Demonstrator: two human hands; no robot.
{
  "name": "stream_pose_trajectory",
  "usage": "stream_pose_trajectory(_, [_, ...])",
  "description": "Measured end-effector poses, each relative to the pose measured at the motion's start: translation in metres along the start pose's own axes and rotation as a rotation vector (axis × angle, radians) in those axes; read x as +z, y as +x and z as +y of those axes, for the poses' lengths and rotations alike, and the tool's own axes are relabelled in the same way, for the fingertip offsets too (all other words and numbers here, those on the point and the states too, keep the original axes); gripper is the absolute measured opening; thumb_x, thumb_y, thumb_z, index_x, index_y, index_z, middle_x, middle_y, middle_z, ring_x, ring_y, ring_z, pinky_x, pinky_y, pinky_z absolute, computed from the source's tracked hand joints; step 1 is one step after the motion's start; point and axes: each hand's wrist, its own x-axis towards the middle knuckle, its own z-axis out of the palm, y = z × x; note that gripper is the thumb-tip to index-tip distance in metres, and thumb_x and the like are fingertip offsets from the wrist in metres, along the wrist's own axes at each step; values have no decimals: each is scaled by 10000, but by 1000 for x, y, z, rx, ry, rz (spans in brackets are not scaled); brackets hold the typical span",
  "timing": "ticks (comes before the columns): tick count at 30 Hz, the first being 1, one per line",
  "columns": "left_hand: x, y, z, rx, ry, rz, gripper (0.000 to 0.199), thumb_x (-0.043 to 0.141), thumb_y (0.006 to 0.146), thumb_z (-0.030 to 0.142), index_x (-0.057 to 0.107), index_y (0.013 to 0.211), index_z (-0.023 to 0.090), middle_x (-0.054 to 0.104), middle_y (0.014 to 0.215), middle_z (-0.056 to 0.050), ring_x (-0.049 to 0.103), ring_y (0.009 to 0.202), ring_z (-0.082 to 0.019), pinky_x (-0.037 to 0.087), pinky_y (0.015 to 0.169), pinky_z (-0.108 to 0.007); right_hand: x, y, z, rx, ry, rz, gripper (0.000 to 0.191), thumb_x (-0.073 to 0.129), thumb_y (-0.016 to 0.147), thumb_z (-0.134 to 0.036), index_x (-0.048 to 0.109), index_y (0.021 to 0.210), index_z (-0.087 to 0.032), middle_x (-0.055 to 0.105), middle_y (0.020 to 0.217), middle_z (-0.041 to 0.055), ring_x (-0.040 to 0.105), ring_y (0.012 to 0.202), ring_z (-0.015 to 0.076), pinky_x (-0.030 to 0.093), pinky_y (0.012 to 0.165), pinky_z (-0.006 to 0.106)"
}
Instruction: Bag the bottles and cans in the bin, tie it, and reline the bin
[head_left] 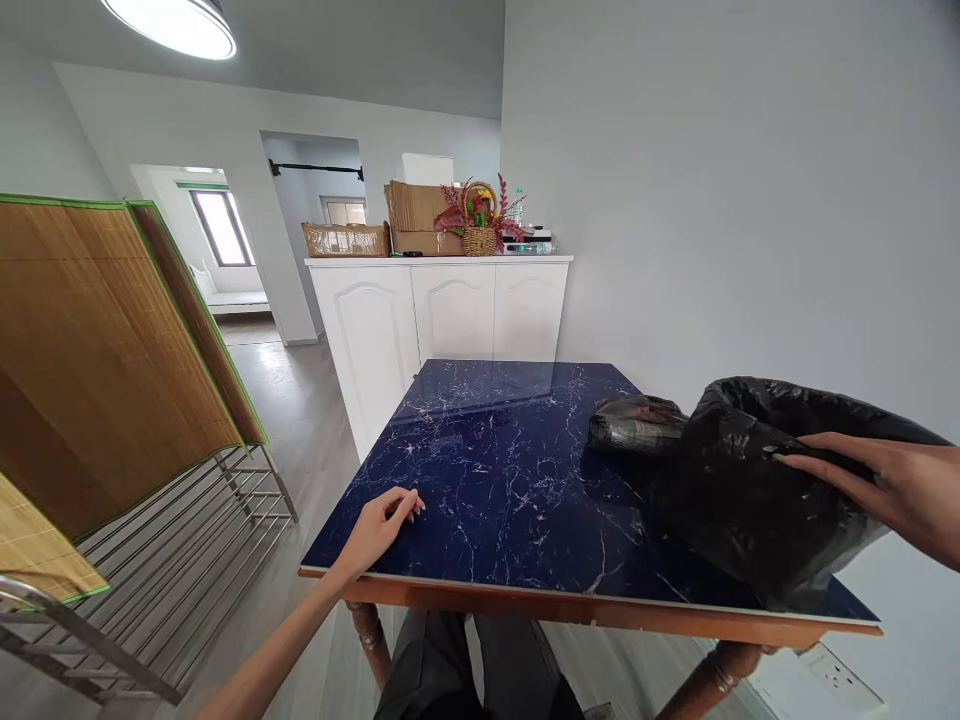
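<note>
A blue veined table [495,480] bears a black bag [739,490] and wrapped bundle [636,426].

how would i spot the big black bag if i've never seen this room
Find the blue marbled table against the wall. On its right side, the right hand holds a black plastic bag, its mouth open, bulkier and taller than the small bundle beside it.

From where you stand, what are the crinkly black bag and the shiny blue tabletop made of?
The black bag looks like thin plastic: glossy, crumpled folds. The blue tabletop seems smooth and polished, with white marble-like veins and reflections, maybe glass or stone; I can't tell.
</note>
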Motion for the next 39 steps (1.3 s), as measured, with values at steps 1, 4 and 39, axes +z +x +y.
stream_pose_trajectory(1, [0,0,0,-1,0,2,544,520,1004,687,763,873,219,744,837,-43,689,828,-231,511,801,-319,-1,3,-13,3,-84,-56,456,593,931,-760,761,1191,-426,783,828,89,595,587,341,469,685,557])
stream_pose_trajectory(4, [2,1,1,-4,1,9,553,520,996,700,765,870,221,746,838,-44,683,823,-231,513,798,-321,1,17,-76,11,-153,-128,593,415,1051,-646,621,1457,-267,720,1269,201,676,1074,459,513,910,641])
stream_pose_trajectory(39, [0,-2,2,-6,19,9,562,499,1008,696,754,860,218,748,853,-50,673,796,-226,503,781,-316,226,67,-251,-233,228,-363,652,590,1033,-331,358,1623,-176,515,1618,162,460,1505,288,396,1250,452])
